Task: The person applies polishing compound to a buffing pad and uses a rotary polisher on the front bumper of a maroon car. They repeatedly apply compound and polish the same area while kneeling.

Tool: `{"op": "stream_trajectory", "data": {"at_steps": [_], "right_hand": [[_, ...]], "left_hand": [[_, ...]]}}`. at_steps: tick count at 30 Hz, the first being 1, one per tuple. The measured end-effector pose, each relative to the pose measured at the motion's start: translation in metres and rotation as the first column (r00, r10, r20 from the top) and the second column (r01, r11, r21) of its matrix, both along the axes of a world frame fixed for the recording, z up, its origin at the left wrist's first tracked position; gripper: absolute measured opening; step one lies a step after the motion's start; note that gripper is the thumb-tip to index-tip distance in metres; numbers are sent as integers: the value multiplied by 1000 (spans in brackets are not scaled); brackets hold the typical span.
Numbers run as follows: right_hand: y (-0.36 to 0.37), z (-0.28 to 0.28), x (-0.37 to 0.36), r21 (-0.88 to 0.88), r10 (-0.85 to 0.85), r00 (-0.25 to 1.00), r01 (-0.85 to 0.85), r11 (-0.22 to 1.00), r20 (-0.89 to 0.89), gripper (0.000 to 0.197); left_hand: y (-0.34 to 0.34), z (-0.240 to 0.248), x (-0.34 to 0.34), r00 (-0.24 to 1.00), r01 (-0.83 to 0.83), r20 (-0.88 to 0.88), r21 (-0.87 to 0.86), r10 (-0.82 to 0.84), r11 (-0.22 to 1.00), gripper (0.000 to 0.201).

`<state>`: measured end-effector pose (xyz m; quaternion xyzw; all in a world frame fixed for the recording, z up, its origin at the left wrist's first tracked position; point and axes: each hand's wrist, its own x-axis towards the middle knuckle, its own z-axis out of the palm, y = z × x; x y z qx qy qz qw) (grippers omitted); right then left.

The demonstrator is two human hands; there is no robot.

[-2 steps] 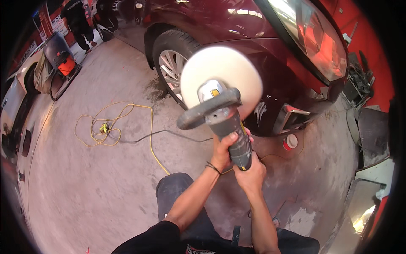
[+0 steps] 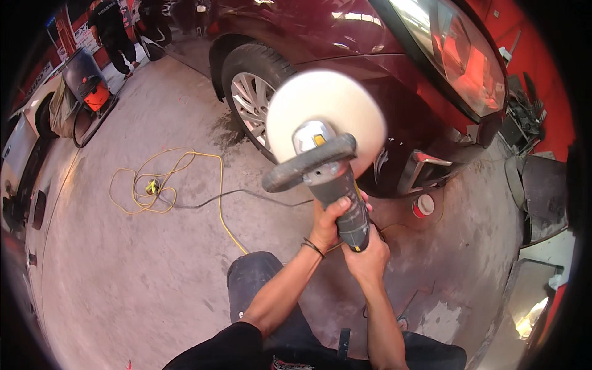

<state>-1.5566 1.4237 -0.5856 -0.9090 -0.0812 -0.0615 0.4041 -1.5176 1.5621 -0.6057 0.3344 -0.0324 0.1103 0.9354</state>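
Both my hands grip the dark body of a polisher (image 2: 338,191). My left hand (image 2: 325,225) wraps round its middle from the left, thumb on top. Lower down, my right hand (image 2: 369,256) closes round the rear end. A black loop handle (image 2: 308,161) crosses the front of the tool below its silver head. The large white round pad (image 2: 333,92) faces the dark red car (image 2: 394,86), overlapping its front wheel and bumper in view. Whether the pad touches the paint I cannot tell. Some fingers of both hands are hidden behind the tool.
A yellow cord (image 2: 221,185) lies looped on the concrete floor (image 2: 154,265), joined to a dark cable. Near the bumper stands a small white and red tub (image 2: 423,206). Dark panels (image 2: 542,197) lean at the right. A person (image 2: 112,34) stands at the far left.
The polisher and its pad have shifted slightly right and down in view, with both hands still round it. The car and cord look unchanged.
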Motion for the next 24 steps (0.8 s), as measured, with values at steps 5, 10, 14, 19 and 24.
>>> {"op": "stream_trajectory", "data": {"at_steps": [5, 10, 14, 19, 24], "right_hand": [[-14, -2, -5, 163, -51, 999, 47, 986, 18, 41], [-3, 24, 2, 220, -97, 994, 83, 972, 53, 46], [11, 40, 6, 153, -65, 996, 56, 987, 55, 49], [33, 20, 15, -53, -3, 1000, 3, 999, 10, 49], [57, 9, 11, 39, 9, 999, -8, 999, -31, 47]], "left_hand": [[-14, 17, 2, 994, 104, 34, 85, -107, 991, 63], [-4, 55, 22, 983, 116, 124, 140, -133, 983, 64], [5, 56, 24, 989, 73, 126, 45, -78, 996, 68], [40, 16, 25, 997, 39, 66, -21, -37, 999, 73], [60, 22, 20, 999, -13, 46, 86, 9, 996, 66]]}}
